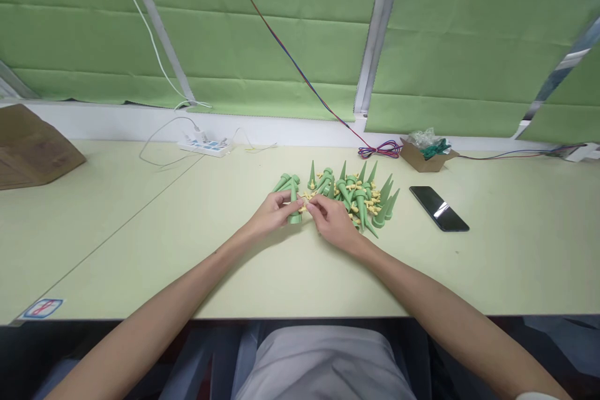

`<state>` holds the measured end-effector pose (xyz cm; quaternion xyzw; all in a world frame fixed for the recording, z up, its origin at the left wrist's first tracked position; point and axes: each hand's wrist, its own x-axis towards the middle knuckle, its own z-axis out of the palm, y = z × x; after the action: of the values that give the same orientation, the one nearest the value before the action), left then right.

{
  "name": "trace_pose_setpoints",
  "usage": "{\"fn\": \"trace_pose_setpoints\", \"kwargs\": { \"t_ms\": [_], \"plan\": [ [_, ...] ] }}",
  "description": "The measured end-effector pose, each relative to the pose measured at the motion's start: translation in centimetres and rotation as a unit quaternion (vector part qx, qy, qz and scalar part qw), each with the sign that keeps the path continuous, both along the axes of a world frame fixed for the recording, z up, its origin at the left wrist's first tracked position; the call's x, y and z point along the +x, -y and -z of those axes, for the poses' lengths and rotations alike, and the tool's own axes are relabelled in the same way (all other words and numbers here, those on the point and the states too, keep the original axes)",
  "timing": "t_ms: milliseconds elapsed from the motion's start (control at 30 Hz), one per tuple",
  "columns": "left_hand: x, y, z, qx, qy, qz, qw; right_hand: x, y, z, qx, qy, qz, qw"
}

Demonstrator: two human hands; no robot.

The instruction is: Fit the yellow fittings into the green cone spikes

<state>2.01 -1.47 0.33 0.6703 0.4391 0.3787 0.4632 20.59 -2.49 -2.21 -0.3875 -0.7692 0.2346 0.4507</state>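
My left hand (270, 214) is closed around a green plastic spike (294, 218), a hollow-looking cone held with its wide end toward me. Close beside it, the thumb and finger of my right hand (335, 222) pinch at a small yellow piece (302, 207) by the spike's side. Whether that piece is joined to the spike I cannot tell. Just beyond my right hand lies a heap of similar green spikes (360, 200), mixed with small yellow pieces (374, 205). A few more green spikes (281, 182) rest behind my left hand.
A black phone (439, 208) lies to the right. Behind it stands a small cardboard box (422, 158) with clear and green plastic inside. Coiled red and blue wire (382, 149) and a white power strip (206, 147) sit along the wall. A larger cardboard box (37, 147) stands far left.
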Motion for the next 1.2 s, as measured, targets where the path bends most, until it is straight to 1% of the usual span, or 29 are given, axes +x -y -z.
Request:
{"fn": "trace_pose_setpoints", "kwargs": {
  "t_ms": [133, 267, 400, 533, 733, 1100, 1200],
  "plan": [
    [-0.04, 0.04, -0.01, 0.002, -0.008, 0.019, 1.0, 0.0, -0.09, 0.0, 0.008, 0.017, 0.009, 1.0],
    [-0.04, 0.09, -0.08, -0.003, -0.004, 0.027, 1.0, -0.03, -0.13, 0.04, -0.005, 0.017, 0.007, 1.0],
    [-0.04, -0.06, 0.04, -0.008, 0.003, 0.015, 1.0, -0.01, 0.02, -0.13, -0.014, -0.003, 0.011, 1.0],
    [-0.12, -0.34, 0.2, -0.012, 0.01, -0.013, 1.0, 0.1, 0.24, -0.56, -0.035, -0.026, -0.02, 0.999],
    [-0.1, -0.34, 0.2, -0.021, 0.018, -0.017, 0.999, 0.21, 0.12, -0.65, -0.005, -0.022, -0.054, 0.998],
    [-0.17, -0.14, 0.26, -0.012, -0.004, 0.014, 1.0, 0.15, -0.21, -0.12, 0.005, 0.007, -0.026, 1.0],
    [-0.08, -0.06, 0.15, -0.017, -0.007, 0.017, 1.0, 0.14, -0.31, 0.01, -0.002, 0.014, -0.02, 1.0]
  ]
}}
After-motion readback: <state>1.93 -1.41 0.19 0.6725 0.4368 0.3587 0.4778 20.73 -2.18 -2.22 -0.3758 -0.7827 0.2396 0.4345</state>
